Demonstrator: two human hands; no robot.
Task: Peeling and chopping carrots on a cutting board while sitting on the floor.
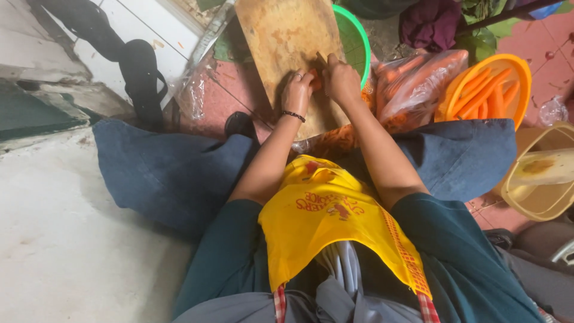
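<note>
A wooden cutting board [281, 36] lies on the floor in front of my knees. My left hand [297, 91], with a ring and a dark bead bracelet, presses an orange carrot [314, 79] against the board. My right hand [341, 78] is closed around a knife handle [321, 58] right beside the carrot; the blade is hidden behind my fingers. Both hands touch each other over the board's right half.
A green bowl [356, 36] sits behind the board. A clear bag of carrots [412, 84] and an orange basket of peeled carrots [487, 90] lie to the right, a yellow tub [538, 191] nearer. A black strap [140, 78] hangs at left.
</note>
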